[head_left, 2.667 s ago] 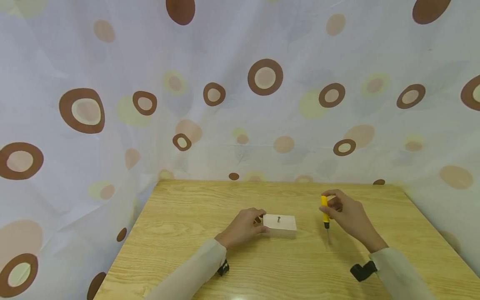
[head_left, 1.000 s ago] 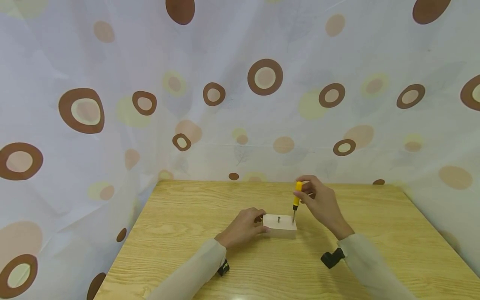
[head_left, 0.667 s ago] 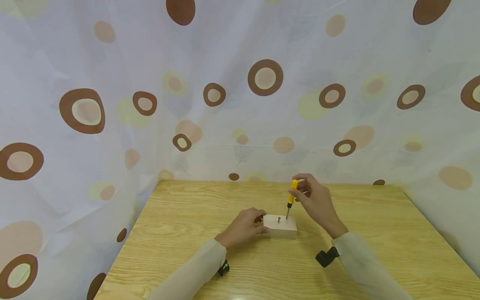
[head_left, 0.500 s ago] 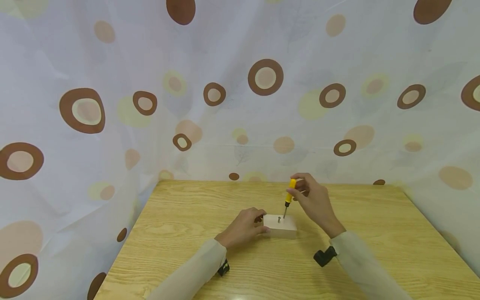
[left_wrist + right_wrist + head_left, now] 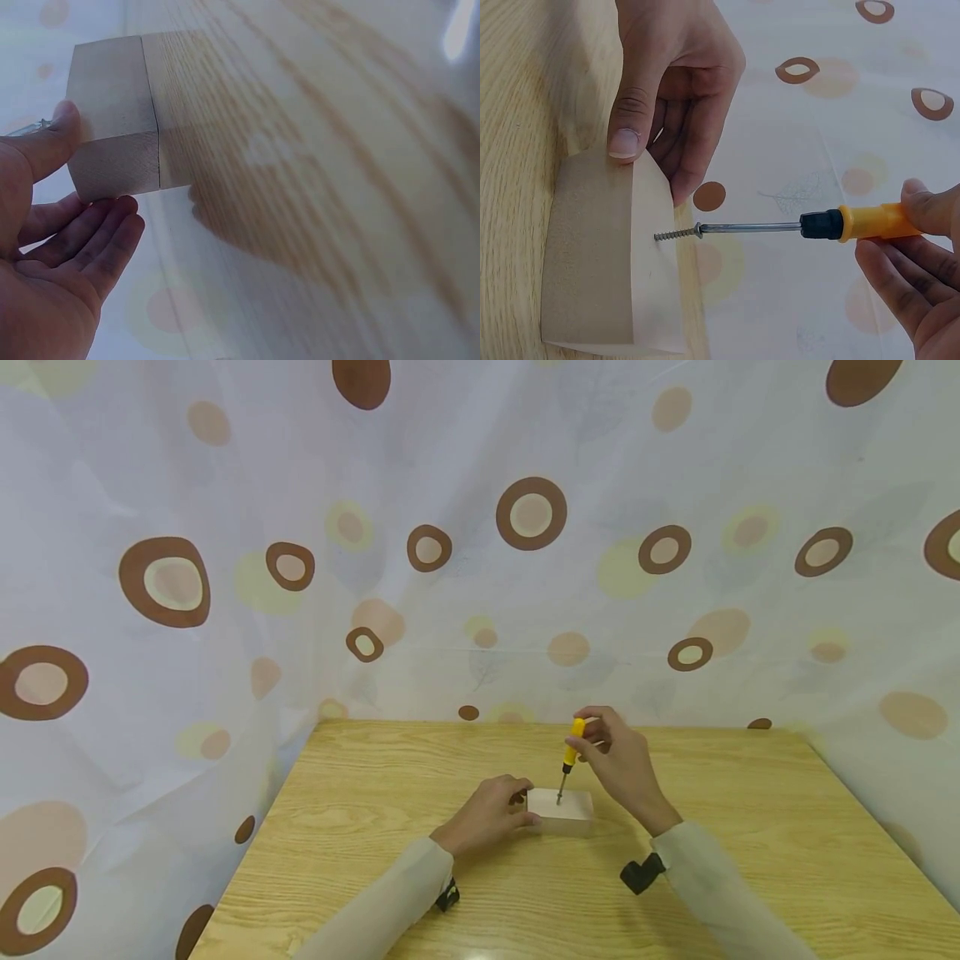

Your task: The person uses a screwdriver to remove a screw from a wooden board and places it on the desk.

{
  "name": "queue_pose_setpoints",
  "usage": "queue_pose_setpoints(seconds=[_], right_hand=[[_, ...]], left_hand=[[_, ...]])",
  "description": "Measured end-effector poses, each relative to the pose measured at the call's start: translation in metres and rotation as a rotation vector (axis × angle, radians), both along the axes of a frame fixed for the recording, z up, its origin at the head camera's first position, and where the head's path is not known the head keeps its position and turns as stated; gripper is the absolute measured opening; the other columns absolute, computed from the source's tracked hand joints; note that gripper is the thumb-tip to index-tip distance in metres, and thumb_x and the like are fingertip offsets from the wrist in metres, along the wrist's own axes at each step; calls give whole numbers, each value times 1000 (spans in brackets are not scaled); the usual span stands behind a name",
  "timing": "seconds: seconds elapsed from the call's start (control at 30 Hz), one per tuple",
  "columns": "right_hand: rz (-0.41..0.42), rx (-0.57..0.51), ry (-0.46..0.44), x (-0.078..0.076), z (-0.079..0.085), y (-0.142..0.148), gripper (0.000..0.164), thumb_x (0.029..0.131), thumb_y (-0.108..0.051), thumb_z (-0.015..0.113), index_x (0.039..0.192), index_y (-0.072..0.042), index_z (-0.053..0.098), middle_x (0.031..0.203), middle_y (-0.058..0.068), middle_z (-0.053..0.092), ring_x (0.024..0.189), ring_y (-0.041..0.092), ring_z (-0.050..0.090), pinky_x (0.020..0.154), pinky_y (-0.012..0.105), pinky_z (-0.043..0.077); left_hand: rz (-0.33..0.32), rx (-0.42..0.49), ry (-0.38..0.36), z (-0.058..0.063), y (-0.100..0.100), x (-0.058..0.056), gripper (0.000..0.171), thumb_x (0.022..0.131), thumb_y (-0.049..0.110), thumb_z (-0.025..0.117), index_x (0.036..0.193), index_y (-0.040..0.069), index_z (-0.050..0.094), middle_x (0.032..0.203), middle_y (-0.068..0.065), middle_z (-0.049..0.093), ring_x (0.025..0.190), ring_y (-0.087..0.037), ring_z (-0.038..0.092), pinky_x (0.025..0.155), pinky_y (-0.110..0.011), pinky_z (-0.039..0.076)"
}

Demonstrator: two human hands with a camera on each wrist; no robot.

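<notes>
A pale wooden block (image 5: 573,814) lies on the table, its left end gripped between the thumb and fingers of my left hand (image 5: 487,814). From its top face a threaded screw (image 5: 676,235) stands up, part of the thread showing above the wood. My right hand (image 5: 622,764) holds a screwdriver (image 5: 877,222) by its yellow handle, with a black collar and a thin steel shaft. In the right wrist view the shaft's tip is right at the screw head, roughly in line with it. The left wrist view shows the block's end between thumb (image 5: 56,139) and fingers.
The wood-grain table (image 5: 375,777) extends around the block on all sides. Behind it and at both sides hangs a white curtain (image 5: 465,610) with brown and yellow spots. Black straps with small cameras sit at both wrists.
My right hand has brought the screwdriver leftward from beside the block, across its top, to the screw head. My left hand and the block have stayed in place.
</notes>
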State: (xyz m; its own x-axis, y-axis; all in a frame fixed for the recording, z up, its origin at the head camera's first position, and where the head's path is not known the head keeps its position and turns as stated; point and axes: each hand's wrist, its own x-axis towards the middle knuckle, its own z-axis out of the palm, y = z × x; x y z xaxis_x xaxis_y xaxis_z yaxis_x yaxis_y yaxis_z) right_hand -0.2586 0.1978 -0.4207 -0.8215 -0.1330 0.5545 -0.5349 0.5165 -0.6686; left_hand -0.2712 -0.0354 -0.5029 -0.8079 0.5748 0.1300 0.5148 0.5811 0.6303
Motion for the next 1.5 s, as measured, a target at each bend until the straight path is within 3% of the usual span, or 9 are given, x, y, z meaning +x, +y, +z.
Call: queue_pose_setpoints(seconds=[0.27, 0.47, 0.77, 1.03, 1.27, 1.4, 1.5], right_hand=[[-3, 49, 34, -1, 2, -2, 35, 94, -11, 76, 125, -10, 61, 93, 6, 72, 71, 19, 71, 64, 24, 58], [3, 67, 45, 0, 2, -3, 22, 98, -16, 72, 118, -13, 62, 91, 3, 73, 71, 16, 71, 66, 25, 58], [98, 111, 29, -2, 9, 2, 15, 101, -16, 68, 116, -14, 68, 94, -2, 76, 72, 8, 69, 66, 29, 58], [35, 103, -5, 0, 8, 1, 22, 96, -28, 76, 114, -16, 73, 96, -6, 76, 77, 8, 70, 69, 27, 58], [54, 161, 54, 1, 12, 2, 18, 94, -16, 77, 112, -11, 78, 97, -1, 77, 83, 13, 73, 71, 31, 59], [127, 166, -4, 1, 16, 3, 16, 98, -12, 70, 113, -16, 76, 101, -4, 76, 92, 13, 73, 77, 34, 60], [131, 146, -71, 2, 17, 3, 16, 101, -17, 68, 115, -18, 75, 104, -3, 75, 95, 15, 73, 79, 36, 60]], left_hand=[[-4, 9, 6, -1, 0, -1, 54, 95, 41, 74, 136, 7, 65, 117, 0, 67, 104, -10, 63, 87, -25, 53], [-10, 10, 10, -1, -1, -1, 52, 96, 37, 74, 137, 6, 64, 117, 0, 67, 104, -12, 63, 86, -23, 53], [-1, -20, 36, 0, -1, 0, 56, 95, 44, 73, 137, 8, 65, 118, -1, 68, 104, -10, 64, 87, -26, 54], [-2, -20, 31, -1, 0, 1, 55, 95, 43, 74, 136, 8, 65, 117, -1, 68, 104, -11, 64, 87, -26, 54], [-6, -33, 39, -1, 1, 1, 57, 96, 43, 72, 138, 7, 64, 120, -2, 70, 105, -11, 65, 86, -25, 54], [-7, -22, 46, 0, 0, 1, 55, 96, 42, 72, 137, 6, 65, 120, -4, 71, 104, -11, 66, 85, -25, 55], [-5, -16, 40, 0, 0, 1, 54, 96, 42, 73, 136, 6, 66, 120, -5, 71, 104, -11, 66, 84, -25, 55]])
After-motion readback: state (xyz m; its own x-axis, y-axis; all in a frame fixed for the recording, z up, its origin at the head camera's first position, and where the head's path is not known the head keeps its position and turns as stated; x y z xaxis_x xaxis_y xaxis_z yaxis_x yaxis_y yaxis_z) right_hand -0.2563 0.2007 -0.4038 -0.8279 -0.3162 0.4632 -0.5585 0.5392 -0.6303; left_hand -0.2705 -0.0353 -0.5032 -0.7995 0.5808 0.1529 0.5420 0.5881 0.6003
